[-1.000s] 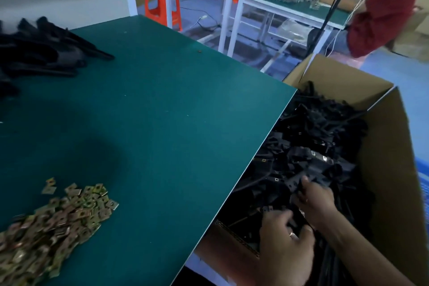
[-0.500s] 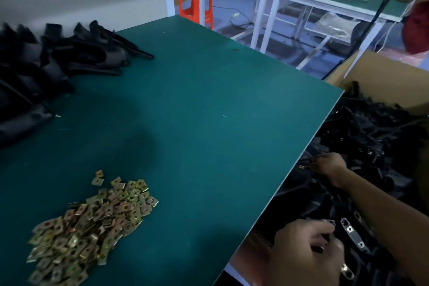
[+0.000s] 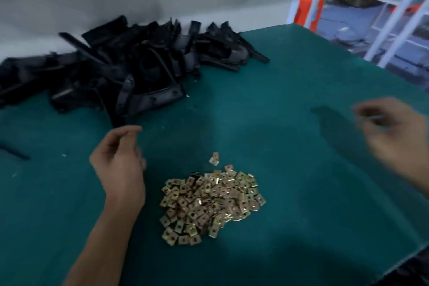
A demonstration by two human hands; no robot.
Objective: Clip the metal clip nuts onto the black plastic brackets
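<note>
My right hand [image 3: 392,132] is too blurred to tell whether it holds anything. If I reach carelessly, I judge my wrist could scatter the clip nuts [image 3: 210,204] across the table [image 3: 301,193]. My left hand [image 3: 120,160] hangs loosely curled and empty just left of that heap. The brackets [image 3: 130,67] lie piled beyond it, well apart.

The right hand [image 3: 394,132] is motion-blurred, so whether its fingers [image 3: 369,111] perhaps pinch something is unclear.
</note>
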